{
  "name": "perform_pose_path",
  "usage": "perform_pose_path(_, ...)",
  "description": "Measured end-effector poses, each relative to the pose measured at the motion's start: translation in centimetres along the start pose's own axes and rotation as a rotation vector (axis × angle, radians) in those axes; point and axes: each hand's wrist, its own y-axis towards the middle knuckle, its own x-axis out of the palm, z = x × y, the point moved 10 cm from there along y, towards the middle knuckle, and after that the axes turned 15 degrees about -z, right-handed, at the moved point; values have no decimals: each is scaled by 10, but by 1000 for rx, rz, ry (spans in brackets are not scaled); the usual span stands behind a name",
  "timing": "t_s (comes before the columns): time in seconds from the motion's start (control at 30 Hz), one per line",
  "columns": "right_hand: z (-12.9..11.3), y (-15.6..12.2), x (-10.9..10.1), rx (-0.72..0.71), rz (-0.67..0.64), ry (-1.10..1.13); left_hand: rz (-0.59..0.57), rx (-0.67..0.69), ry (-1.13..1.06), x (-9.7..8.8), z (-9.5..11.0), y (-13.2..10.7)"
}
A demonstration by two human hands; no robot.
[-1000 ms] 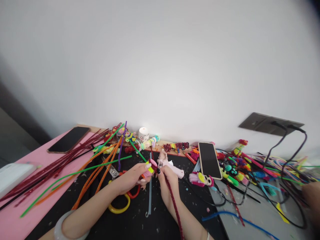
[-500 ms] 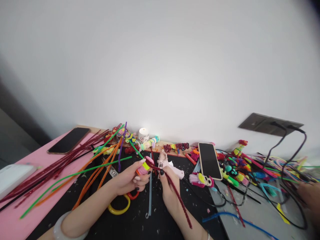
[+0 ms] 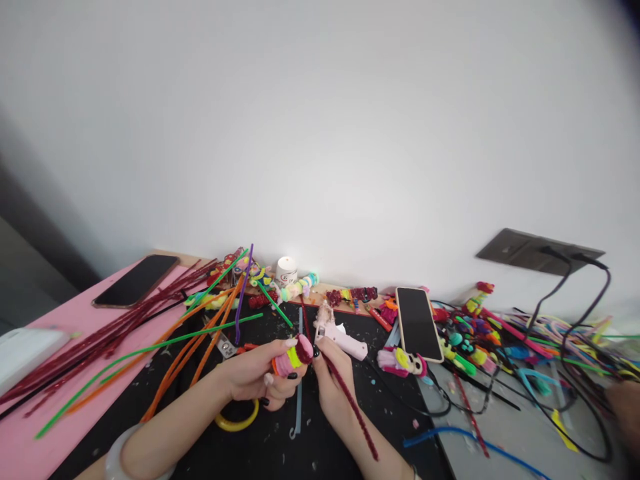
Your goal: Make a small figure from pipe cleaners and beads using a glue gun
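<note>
My left hand [image 3: 255, 373] is closed round a small coiled pipe-cleaner piece [image 3: 291, 357] with pink, yellow and orange bands and a dark red end. My right hand [image 3: 333, 380] pinches a dark red glitter pipe cleaner [image 3: 353, 410] close to that coil; the stem trails back over my wrist. Both hands hover over the black mat [image 3: 280, 447], just in front of a pale pink glue gun [image 3: 343, 337].
Long red, orange and green pipe cleaners [image 3: 165, 333] fan out at left over a pink sheet [image 3: 30, 433] with a black phone [image 3: 135, 280]. A second phone [image 3: 419, 323], small bright craft pieces and tangled cables [image 3: 565, 353] fill the right. Yellow ring [image 3: 237, 420] under my left hand.
The left hand turned the coil and drew it slightly nearer; its dark red end now shows. The red stem in the right hand swung from upright along the wrist to slanting right.
</note>
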Motion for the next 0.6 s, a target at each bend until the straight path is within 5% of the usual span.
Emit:
perform_pose_path(0.5,19,-8,-25,64,186,-39,455,232,296,-26,41,-12)
perform_pose_path(0.6,24,-10,-27,77,193,-14,472,247,312,-31,40,-12)
